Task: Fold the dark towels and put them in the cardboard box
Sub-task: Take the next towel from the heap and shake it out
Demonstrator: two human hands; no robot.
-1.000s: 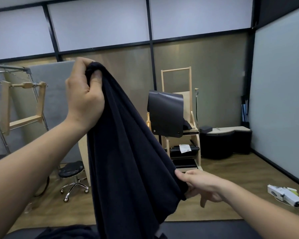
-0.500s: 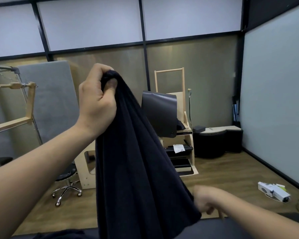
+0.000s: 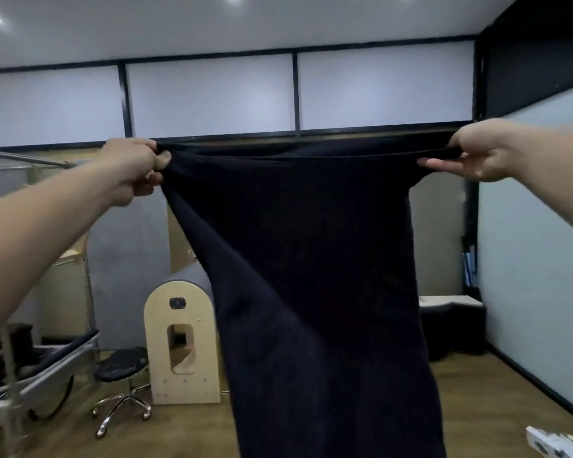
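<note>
I see the towel (image 3: 311,259) held up in the air, its top edge pulled taut between both hands and the rest hanging straight down. The left hand (image 3: 131,170) bunches one corner in curled fingers. The right hand (image 3: 473,153), slightly blurred, seems to pinch the other corner between thumb and fingers.

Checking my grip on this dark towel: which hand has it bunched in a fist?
The left hand, curled round a gathered corner; the right hand only pinches the towel at its top edge.
</note>
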